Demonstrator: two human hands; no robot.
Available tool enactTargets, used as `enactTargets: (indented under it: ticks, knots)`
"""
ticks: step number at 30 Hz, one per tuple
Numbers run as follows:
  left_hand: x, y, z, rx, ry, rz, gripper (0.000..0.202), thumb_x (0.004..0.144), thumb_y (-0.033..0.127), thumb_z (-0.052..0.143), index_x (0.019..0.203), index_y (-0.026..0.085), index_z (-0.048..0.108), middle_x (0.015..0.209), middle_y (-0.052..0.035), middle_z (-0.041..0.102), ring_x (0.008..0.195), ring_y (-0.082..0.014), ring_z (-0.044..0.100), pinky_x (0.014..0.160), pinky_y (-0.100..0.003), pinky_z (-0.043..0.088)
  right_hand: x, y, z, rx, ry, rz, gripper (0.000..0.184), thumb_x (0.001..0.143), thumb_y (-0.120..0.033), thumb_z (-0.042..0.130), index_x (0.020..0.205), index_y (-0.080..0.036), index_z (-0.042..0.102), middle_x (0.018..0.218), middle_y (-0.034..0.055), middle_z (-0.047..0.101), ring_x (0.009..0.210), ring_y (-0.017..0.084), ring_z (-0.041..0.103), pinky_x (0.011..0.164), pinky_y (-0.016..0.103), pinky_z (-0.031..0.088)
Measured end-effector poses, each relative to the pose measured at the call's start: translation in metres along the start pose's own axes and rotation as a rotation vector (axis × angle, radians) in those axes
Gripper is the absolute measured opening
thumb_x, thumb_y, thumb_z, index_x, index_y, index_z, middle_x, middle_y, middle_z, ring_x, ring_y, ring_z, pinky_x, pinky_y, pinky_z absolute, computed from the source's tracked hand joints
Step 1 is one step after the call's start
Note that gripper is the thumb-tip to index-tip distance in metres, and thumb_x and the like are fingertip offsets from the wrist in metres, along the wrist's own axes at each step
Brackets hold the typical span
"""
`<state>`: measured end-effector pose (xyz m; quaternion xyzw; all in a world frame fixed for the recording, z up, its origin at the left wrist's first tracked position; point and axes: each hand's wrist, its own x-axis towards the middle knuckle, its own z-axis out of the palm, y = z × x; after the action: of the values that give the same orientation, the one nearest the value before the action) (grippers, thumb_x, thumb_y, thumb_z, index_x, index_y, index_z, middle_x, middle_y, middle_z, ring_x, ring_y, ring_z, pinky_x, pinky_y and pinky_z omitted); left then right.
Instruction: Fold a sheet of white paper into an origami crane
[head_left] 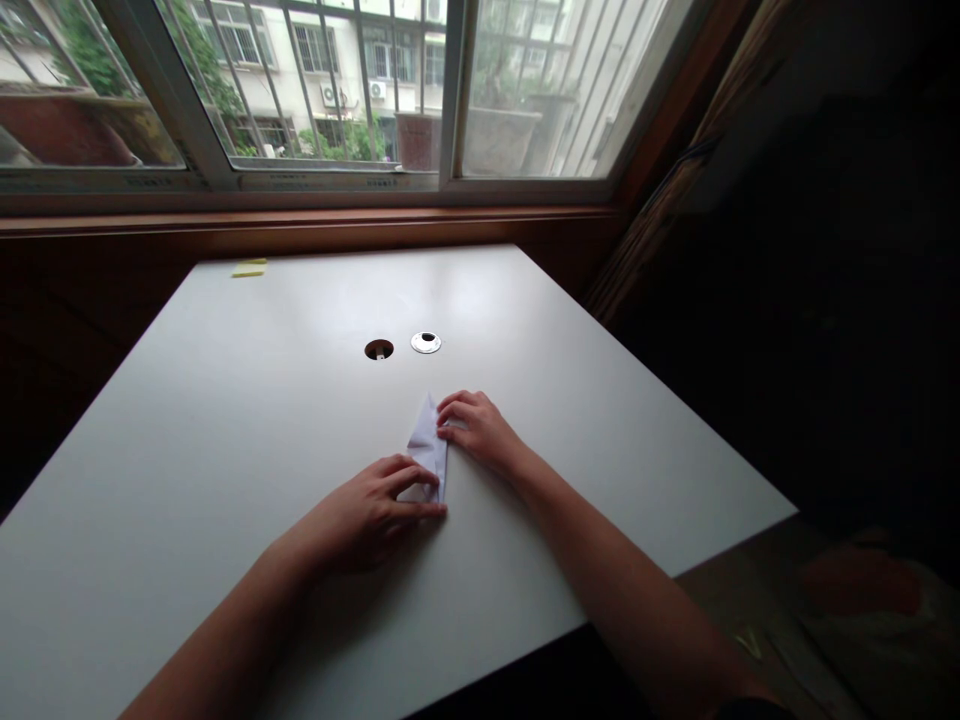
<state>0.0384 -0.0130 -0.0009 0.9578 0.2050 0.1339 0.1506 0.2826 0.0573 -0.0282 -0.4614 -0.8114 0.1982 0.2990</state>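
A folded sheet of white paper lies on the white table, with a pointed tip at its far end and a straight edge along its right side. At the near end, my left hand has its thumb and fingers closed on the paper's lower part, covering some of it. My right hand pinches the right edge higher up, close to the tip. The palms of both hands are hidden from view.
Beyond the paper, the white table has a round cable hole and a silver ring-shaped cover beside it. Yellow tape sticks at the far left edge. A barred window rises behind the table.
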Motion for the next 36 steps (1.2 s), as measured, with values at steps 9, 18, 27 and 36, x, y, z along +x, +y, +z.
enactTargets:
  ticks: [9,18,27,36]
  knots:
    - [0.0001,0.0005,-0.0002,-0.018,-0.004,-0.008,0.052,0.084,0.013,0.06,0.13,0.035,0.059,0.132,-0.0064,0.054,0.121,-0.0275,0.047,0.101,-0.045,0.048,-0.0003,0.0014,0.0005,-0.004,0.004,-0.01,0.005,0.081,-0.025,0.074,0.086,-0.026,0.072,0.11,0.0012,0.068,0.102,0.02,0.058,0.096,0.038,0.044]
    - [-0.001,0.0001,0.0007,-0.02,0.011,-0.011,0.051,0.084,0.012,0.06,0.13,0.035,0.059,0.132,-0.0062,0.055,0.121,-0.0269,0.047,0.101,-0.044,0.048,-0.0004,0.0003,-0.0001,-0.004,-0.002,-0.005,0.006,0.081,-0.025,0.074,0.087,-0.026,0.072,0.109,0.0018,0.068,0.103,0.021,0.058,0.096,0.039,0.044]
    - [-0.0001,0.0008,-0.0007,-0.036,-0.011,-0.016,0.052,0.083,0.012,0.061,0.129,0.036,0.059,0.132,-0.006,0.054,0.122,-0.0269,0.046,0.102,-0.044,0.047,-0.0002,0.0009,0.0005,-0.006,-0.004,-0.008,0.005,0.082,-0.025,0.074,0.086,-0.025,0.072,0.109,0.0014,0.068,0.102,0.02,0.058,0.096,0.038,0.043]
    - [0.0001,-0.0006,0.0003,-0.037,-0.007,-0.016,0.05,0.084,0.013,0.06,0.129,0.036,0.059,0.132,-0.0062,0.054,0.122,-0.0271,0.046,0.103,-0.045,0.047,-0.0002,0.0003,0.0001,-0.01,0.002,-0.012,0.005,0.082,-0.025,0.074,0.086,-0.025,0.072,0.109,0.0013,0.068,0.102,0.021,0.058,0.096,0.038,0.044]
